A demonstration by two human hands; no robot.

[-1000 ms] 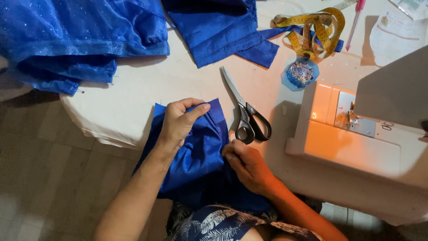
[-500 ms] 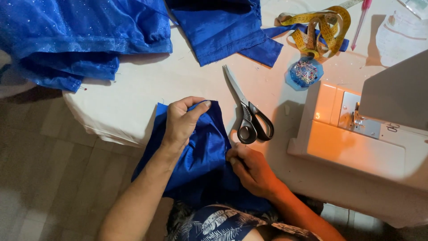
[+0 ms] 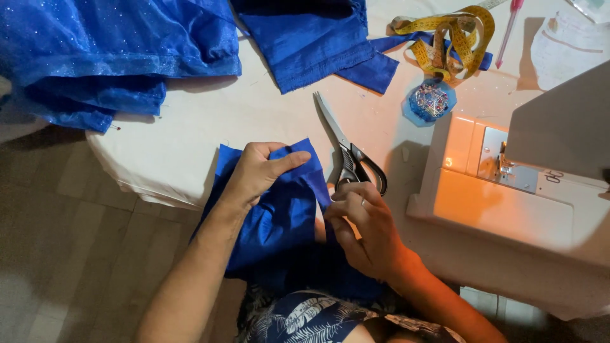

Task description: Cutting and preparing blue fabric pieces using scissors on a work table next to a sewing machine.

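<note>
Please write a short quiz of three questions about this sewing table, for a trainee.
1. True or false: the scissors lie shut on the table.
2. Which hand presses the blue cloth from above: left hand or right hand?
3. What lies just behind the pin holder: A tape measure, B sewing machine, C pen?

Key: 1 true; 2 left hand; 3 A.

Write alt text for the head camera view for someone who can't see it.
Two bare hands work a piece of blue fabric at the edge of a white table: the left hand grips its top edge, the right hand pinches its right side. Scissors lie just beyond the right hand, beside a lit sewing machine, a yellow tape measure and more blue cloth.
</note>
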